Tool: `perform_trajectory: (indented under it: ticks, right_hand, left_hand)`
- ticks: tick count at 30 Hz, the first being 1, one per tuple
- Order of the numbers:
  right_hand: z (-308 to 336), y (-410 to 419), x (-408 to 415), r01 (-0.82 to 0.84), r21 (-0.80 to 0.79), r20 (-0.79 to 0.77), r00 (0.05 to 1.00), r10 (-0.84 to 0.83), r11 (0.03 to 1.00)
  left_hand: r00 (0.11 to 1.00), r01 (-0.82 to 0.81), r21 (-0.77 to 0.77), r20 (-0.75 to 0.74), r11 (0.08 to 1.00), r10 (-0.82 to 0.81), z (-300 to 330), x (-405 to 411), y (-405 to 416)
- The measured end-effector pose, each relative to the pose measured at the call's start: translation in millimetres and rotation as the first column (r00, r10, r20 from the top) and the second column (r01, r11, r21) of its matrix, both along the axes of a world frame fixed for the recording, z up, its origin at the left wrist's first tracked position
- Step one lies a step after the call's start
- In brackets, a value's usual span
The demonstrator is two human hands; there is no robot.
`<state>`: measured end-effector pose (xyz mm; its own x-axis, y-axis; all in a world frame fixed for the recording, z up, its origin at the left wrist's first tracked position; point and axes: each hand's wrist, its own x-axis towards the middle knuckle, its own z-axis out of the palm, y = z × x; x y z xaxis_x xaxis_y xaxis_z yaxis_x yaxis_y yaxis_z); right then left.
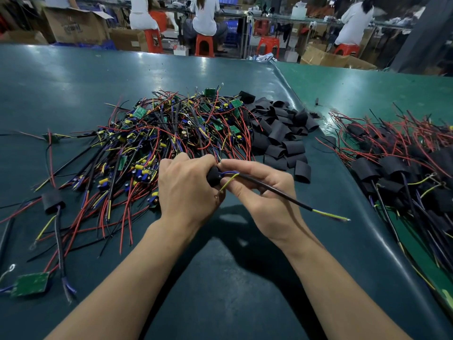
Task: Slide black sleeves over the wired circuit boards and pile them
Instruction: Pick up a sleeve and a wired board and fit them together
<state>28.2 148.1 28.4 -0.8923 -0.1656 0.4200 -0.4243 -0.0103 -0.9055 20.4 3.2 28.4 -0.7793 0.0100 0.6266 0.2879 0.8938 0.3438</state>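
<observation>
My left hand [186, 187] grips a black sleeve [213, 176] with a circuit board mostly hidden inside it. My right hand [259, 190] pinches the board's wires at the sleeve's mouth; a black cable [282, 196] with blue and yellow leads runs out to the right over its fingers. Behind my hands lies a big tangle of unsleeved wired boards [171, 128]. A heap of loose black sleeves [279, 133] sits to its right. Sleeved boards are piled [404, 168] at the far right.
The dark green table mat [220, 278] ends at a raised edge [289, 77] beside a lighter green surface. One sleeved board [52, 201] and a bare green board [30, 284] lie at my left. People sit on red stools [204, 45] beyond the table.
</observation>
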Motion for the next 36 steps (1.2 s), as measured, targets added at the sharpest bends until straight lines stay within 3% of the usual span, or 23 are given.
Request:
perform_trajectory:
  ticks: [4, 11, 16, 19, 22, 26, 29, 31, 33, 36]
  right_hand:
    - [-6.3, 0.1, 0.6, 0.089, 0.206, -0.098, 0.993, -0.07, 0.975]
    - [-3.8, 2.6, -5.6, 0.021, 0.138, -0.009, 1.0, -0.02, 0.99]
    - [-3.6, 11.3, -12.2, -0.029, 0.266, 0.098, 0.995, 0.003, 0.963]
    - [-2.0, 13.8, -14.0, -0.001, 0.199, 0.099, 0.995, -0.019, 0.98]
    - [5.4, 24.1, -19.7, 0.168, -0.106, 0.129, 0.98, -0.154, 0.98]
    - [16.7, 55.6, -34.5, 0.46, -0.507, 0.338, 0.884, -0.323, 0.729]
    - [17.8, 83.1, -40.8, 0.555, -0.722, 0.489, 0.832, -0.263, 0.414]
    - [13.1, 96.6, -42.7, 0.581, -0.783, 0.55, 0.813, -0.191, 0.222]
    - [9.4, 99.9, -43.3, 0.589, -0.791, 0.571, 0.808, -0.148, 0.166]
    - [8.8, 90.9, -44.1, 0.602, -0.767, 0.588, 0.798, -0.132, 0.223]
  left_hand:
    - [0.999, 0.034, -0.012, 0.017, 0.999, -0.034, 1.6, 0.8, -0.6]
    - [0.999, 0.022, 0.0, 0.046, 1.0, -0.022, 1.3, -4.3, -2.7]
    - [0.95, 0.27, -0.037, 0.174, 0.962, -0.26, 1.5, -5.3, 1.2]
    - [0.976, 0.205, -0.099, 0.092, 0.974, -0.197, -2.2, -6.0, 0.1]
    - [0.994, 0.017, -0.043, -0.112, 0.999, -0.022, -1.2, -7.5, -2.4]
    - [0.987, 0.062, 0.003, -0.149, 0.998, -0.061, -6.3, -8.2, -0.7]
    - [0.989, 0.078, 0.014, -0.129, 0.997, -0.075, -8.0, -7.2, 3.4]
    - [0.99, 0.065, 0.001, -0.126, 0.998, -0.065, -8.3, -8.0, 3.4]
    - [0.994, 0.036, -0.026, -0.098, 0.999, -0.038, -9.2, -9.1, 1.9]
    - [0.999, -0.04, -0.075, 0.033, 0.996, 0.042, -13.5, -10.2, 0.4]
